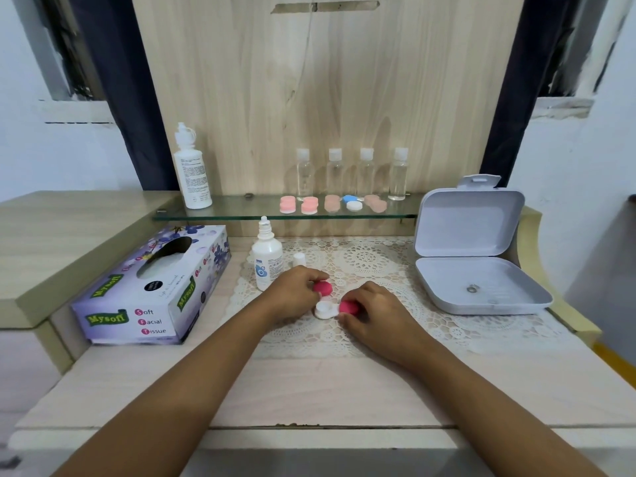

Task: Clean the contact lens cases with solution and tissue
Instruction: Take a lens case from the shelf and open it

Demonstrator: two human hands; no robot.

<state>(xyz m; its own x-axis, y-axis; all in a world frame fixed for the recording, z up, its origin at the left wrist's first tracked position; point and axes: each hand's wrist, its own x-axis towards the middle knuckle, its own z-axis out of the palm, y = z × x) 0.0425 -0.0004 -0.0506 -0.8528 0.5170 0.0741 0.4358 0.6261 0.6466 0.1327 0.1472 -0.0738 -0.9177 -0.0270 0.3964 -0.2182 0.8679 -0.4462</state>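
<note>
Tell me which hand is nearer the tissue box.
Left. The left hand grips a pink cap just right of the tissue box; the right hand grips the other cap farther right.

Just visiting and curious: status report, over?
Left hand pinches one pink cap. Right hand grips other pink cap. White lens case on lace mat, one well open. Nothing blocking.

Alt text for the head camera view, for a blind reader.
On a lace mat, the left hand pinches one pink cap of a white contact lens case and the right hand grips the second cap. A solution bottle and tissue box sit left, an open grey box right.
</note>
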